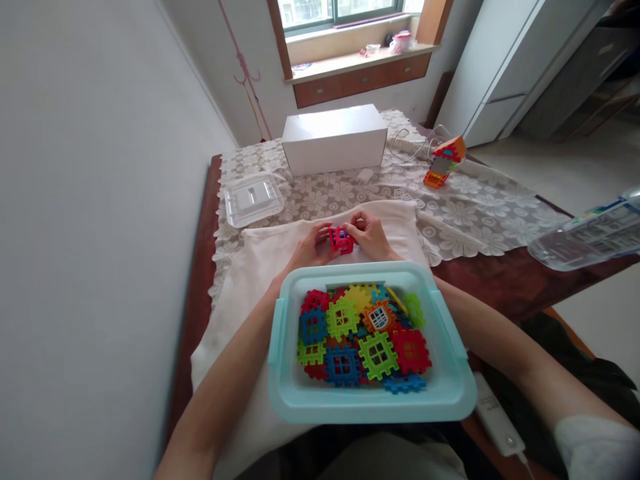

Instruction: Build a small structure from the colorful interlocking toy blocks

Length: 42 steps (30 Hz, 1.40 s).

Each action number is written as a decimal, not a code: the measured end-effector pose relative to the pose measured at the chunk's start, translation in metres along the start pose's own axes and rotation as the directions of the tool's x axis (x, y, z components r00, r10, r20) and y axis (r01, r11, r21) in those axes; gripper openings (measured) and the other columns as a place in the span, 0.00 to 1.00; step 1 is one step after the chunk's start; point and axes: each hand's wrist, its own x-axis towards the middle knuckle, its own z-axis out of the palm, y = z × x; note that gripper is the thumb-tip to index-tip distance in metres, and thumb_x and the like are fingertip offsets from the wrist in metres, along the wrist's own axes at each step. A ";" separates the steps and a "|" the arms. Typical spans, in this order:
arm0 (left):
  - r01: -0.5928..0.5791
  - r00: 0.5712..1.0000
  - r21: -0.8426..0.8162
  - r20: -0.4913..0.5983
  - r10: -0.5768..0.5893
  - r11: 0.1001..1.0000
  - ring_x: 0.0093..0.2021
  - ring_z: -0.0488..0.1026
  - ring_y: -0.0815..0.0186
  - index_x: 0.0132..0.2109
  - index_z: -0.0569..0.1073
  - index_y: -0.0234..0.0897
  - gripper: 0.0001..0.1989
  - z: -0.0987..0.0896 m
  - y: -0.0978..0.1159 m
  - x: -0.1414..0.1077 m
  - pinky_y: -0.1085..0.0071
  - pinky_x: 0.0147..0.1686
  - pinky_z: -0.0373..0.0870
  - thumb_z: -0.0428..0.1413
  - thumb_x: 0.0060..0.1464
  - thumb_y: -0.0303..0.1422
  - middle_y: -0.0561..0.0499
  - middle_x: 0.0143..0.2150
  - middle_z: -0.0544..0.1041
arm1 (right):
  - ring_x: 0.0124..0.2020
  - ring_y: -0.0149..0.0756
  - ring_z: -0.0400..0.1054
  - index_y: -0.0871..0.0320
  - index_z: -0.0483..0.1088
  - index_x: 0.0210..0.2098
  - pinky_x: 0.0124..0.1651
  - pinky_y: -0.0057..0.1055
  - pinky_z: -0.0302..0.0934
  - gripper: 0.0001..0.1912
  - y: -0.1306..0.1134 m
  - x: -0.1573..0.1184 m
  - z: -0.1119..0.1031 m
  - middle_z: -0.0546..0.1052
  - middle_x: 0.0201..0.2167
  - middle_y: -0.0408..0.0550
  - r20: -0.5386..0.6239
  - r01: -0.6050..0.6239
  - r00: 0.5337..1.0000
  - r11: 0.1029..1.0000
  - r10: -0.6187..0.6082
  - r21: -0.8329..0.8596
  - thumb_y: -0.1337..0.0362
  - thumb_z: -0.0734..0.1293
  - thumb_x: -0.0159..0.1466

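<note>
Between my hands, above the white cloth [250, 287], is a small red block construction [341, 240] with window-like openings and some blue showing inside. My left hand [314, 245] grips its left side, fingers closed around the edge. From the right, my right hand [369, 235] pinches its upper right edge with thumb and fingers. Nearer to me, between my forearms, stands a light blue tub [370, 410] filled with interlocking plastic squares in red, blue, green, yellow and orange. Among them lies an orange tile [379, 316] with a white window.
A long white box [334, 152] stands at the back of the lace-covered table, with a clear lid [253, 199] to its left. At right are a built block house [444, 162] and a clear plastic bottle [590, 230]. A white power strip [499, 417] lies low right.
</note>
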 end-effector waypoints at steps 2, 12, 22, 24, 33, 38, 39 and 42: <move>-0.022 1.000 0.019 0.001 0.022 1.000 0.72 0.84 0.38 0.70 0.75 0.41 0.41 -0.001 -0.002 0.000 0.33 0.76 0.78 0.81 0.55 0.42 0.34 0.69 0.86 | 0.30 0.35 0.66 0.49 0.68 0.34 0.32 0.35 0.61 0.28 0.000 -0.001 0.002 0.75 0.29 0.41 -0.011 0.021 1.000 0.999 -0.021 -0.033 0.38 0.83 0.63; -0.018 1.000 -0.007 0.023 0.019 1.000 0.73 0.83 0.37 0.71 0.77 0.40 0.42 -0.001 -0.001 0.000 0.34 0.77 0.77 0.81 0.54 0.43 0.34 0.71 0.85 | 0.31 0.39 0.71 0.50 0.80 0.37 0.36 0.38 0.66 0.16 -0.010 0.001 -0.003 0.82 0.31 0.45 0.057 0.057 0.997 0.995 -0.052 -0.077 0.46 0.80 0.63; -0.042 0.998 -0.005 0.037 0.042 0.999 0.74 0.83 0.37 0.71 0.78 0.41 0.41 0.000 -0.002 0.000 0.33 0.77 0.78 0.81 0.55 0.44 0.35 0.71 0.86 | 0.38 0.42 0.77 0.53 0.87 0.37 0.40 0.39 0.74 0.18 -0.011 0.001 -0.005 0.88 0.37 0.50 0.075 -0.038 0.997 0.999 0.035 0.038 0.45 0.82 0.61; -0.053 0.998 0.014 0.037 0.052 0.999 0.74 0.83 0.37 0.71 0.79 0.42 0.41 -0.001 -0.004 0.000 0.33 0.78 0.77 0.81 0.55 0.44 0.36 0.71 0.86 | 0.36 0.41 0.76 0.53 0.87 0.37 0.39 0.38 0.74 0.19 -0.011 0.001 -0.005 0.88 0.36 0.50 0.077 -0.073 0.995 0.996 0.069 0.053 0.45 0.83 0.59; -0.061 0.998 0.020 0.024 0.061 0.998 0.69 0.87 0.40 0.72 0.77 0.42 0.38 0.001 0.002 -0.001 0.35 0.73 0.83 0.79 0.59 0.41 0.36 0.69 0.87 | 0.37 0.42 0.79 0.51 0.86 0.37 0.43 0.41 0.78 0.20 -0.008 -0.002 -0.002 0.88 0.36 0.49 0.083 -0.041 0.996 0.998 0.037 0.041 0.42 0.84 0.59; -0.065 0.998 0.020 0.025 0.064 0.998 0.71 0.85 0.39 0.72 0.78 0.42 0.38 0.000 0.001 -0.001 0.34 0.75 0.81 0.79 0.57 0.39 0.36 0.69 0.87 | 0.36 0.43 0.79 0.51 0.87 0.37 0.42 0.41 0.76 0.20 -0.008 -0.003 -0.003 0.89 0.37 0.50 0.100 -0.010 0.995 1.000 0.009 0.003 0.41 0.84 0.61; -0.059 0.998 0.013 0.025 0.058 0.998 0.72 0.85 0.39 0.72 0.77 0.42 0.39 0.000 0.000 -0.001 0.35 0.76 0.80 0.79 0.57 0.39 0.36 0.70 0.86 | 0.36 0.43 0.79 0.51 0.87 0.37 0.41 0.41 0.76 0.20 -0.008 -0.003 -0.003 0.89 0.36 0.50 0.102 0.002 0.995 1.000 -0.001 -0.007 0.42 0.83 0.61; -0.041 0.999 -0.008 0.034 0.041 0.999 0.73 0.84 0.39 0.72 0.77 0.40 0.40 -0.001 -0.001 -0.001 0.36 0.77 0.79 0.80 0.57 0.41 0.34 0.70 0.86 | 0.36 0.44 0.78 0.50 0.86 0.37 0.40 0.41 0.75 0.19 -0.009 -0.003 -0.002 0.87 0.34 0.49 0.105 0.027 0.994 0.999 -0.023 -0.035 0.42 0.82 0.63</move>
